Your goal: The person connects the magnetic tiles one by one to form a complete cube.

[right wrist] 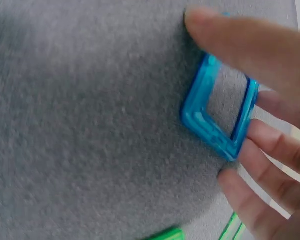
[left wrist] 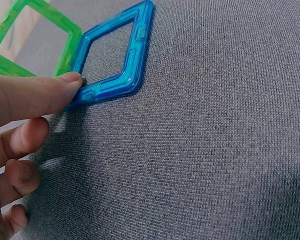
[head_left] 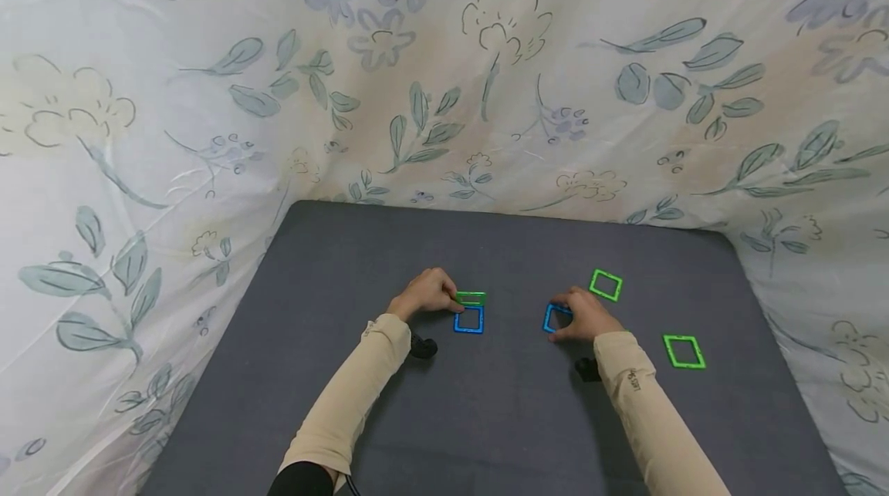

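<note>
My left hand [head_left: 428, 293] pinches a green square magnetic tile [left wrist: 67, 57] by its lower corner, with the thumb in front. That tile stands up along the far edge of a blue square magnetic tile [head_left: 468, 331], which lies flat on the dark table. The thumb tip also reaches the blue tile's corner in the left wrist view. Across to the right, my right hand [head_left: 585, 316] grips a second blue square magnetic tile [right wrist: 197, 106] at the table surface. Its thumb lies on the near side and the fingers on the far side, covering part of the frame.
Two green square tiles lie flat on the right, one farther back [head_left: 608, 274] beyond my right hand, another [head_left: 688, 366] nearer the table's right side. A flower-patterned curtain [head_left: 430, 56] hangs around the dark grey table [head_left: 500, 419]. Black wrist cameras sit beneath both wrists.
</note>
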`<action>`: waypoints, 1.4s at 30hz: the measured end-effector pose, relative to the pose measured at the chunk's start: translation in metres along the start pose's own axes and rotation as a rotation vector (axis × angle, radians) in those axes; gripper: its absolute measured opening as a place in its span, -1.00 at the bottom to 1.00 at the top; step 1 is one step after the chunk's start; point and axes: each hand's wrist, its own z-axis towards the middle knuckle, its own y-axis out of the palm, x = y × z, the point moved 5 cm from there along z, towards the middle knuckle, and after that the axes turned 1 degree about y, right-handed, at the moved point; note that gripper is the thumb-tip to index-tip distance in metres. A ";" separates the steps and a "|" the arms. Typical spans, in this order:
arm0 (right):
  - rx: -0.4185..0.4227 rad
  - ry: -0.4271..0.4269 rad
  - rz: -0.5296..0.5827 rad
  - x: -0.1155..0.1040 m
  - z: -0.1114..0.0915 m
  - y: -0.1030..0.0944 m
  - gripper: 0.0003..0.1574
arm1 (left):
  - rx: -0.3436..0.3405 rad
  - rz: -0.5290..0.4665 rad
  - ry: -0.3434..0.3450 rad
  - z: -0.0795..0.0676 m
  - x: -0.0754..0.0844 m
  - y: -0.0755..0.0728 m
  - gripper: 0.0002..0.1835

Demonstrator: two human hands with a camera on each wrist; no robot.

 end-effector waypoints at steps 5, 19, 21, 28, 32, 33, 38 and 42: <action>0.000 -0.016 0.002 0.001 -0.002 -0.003 -0.19 | 0.000 -0.001 -0.003 -0.001 0.001 -0.001 -0.71; 0.092 0.013 0.080 0.005 -0.011 0.003 -0.22 | -0.020 -0.001 0.000 -0.004 -0.003 0.002 -0.63; 0.121 -0.001 0.118 0.004 -0.012 0.001 -0.22 | -0.021 0.002 -0.001 -0.004 -0.004 0.002 -0.63; 0.183 -0.033 0.167 -0.001 -0.014 -0.005 -0.18 | -0.012 0.007 -0.005 -0.004 -0.007 0.002 -0.65; 0.216 -0.039 0.180 -0.005 -0.017 -0.006 -0.17 | -0.014 0.008 0.001 -0.005 -0.006 0.002 -0.66; 0.227 -0.042 0.188 -0.006 -0.017 -0.007 -0.18 | -0.016 0.008 0.003 -0.005 -0.006 0.002 -0.66; 0.281 -0.060 0.260 -0.012 -0.018 -0.009 -0.17 | -0.018 0.000 0.006 -0.007 -0.005 0.001 -0.70; 0.307 -0.100 0.347 -0.020 -0.019 -0.008 -0.19 | -0.025 -0.005 0.009 -0.008 -0.004 0.001 -0.70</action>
